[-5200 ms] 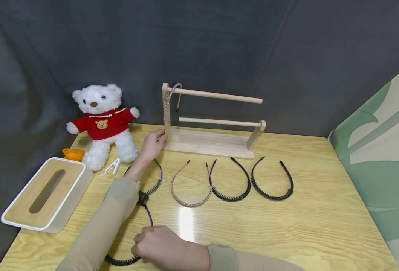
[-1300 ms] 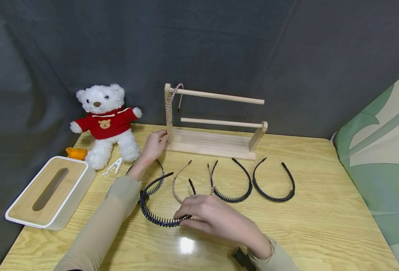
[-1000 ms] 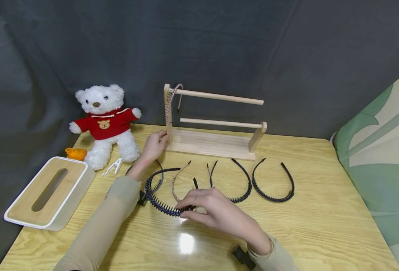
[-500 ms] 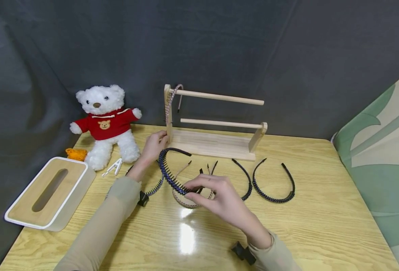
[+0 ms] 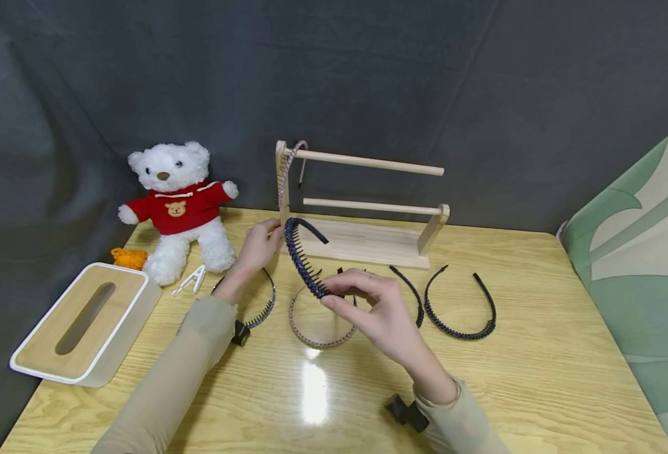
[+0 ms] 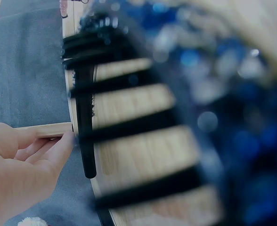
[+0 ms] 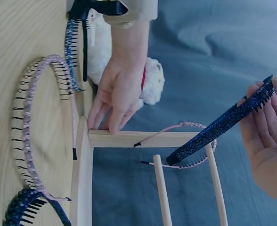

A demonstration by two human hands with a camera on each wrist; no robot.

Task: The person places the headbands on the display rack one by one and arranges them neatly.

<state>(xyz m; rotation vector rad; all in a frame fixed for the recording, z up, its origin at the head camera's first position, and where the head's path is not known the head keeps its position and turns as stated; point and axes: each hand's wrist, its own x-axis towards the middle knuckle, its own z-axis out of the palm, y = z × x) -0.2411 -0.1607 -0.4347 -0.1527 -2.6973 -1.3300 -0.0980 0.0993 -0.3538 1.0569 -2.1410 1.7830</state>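
My right hand (image 5: 376,309) pinches a dark blue toothed headband (image 5: 299,255) by one side, tilted in the air in front of the wooden headband rack (image 5: 356,243). In the right wrist view the headband (image 7: 218,125) appears edge-on, near the rack's bars. My left hand (image 5: 258,244) holds the lower left end of the rack; in the right wrist view its fingers (image 7: 114,120) meet the upright's corner. A pink headband (image 5: 284,176) hangs at the left end of the upper bar. Blurred headband teeth fill much of the left wrist view.
On the table lie a blue headband (image 5: 269,306), a pink one (image 5: 316,345) and two dark ones, including the far-right headband (image 5: 461,335); my right hand partly covers one. At left are a tissue box (image 5: 38,350), white bear (image 5: 166,170), white clip (image 5: 190,279) and orange item (image 5: 129,258).
My right hand picked the dark headband up from the front left of the table, then carried it up and rightward toward the rack. My left hand has stayed at the rack's left end.
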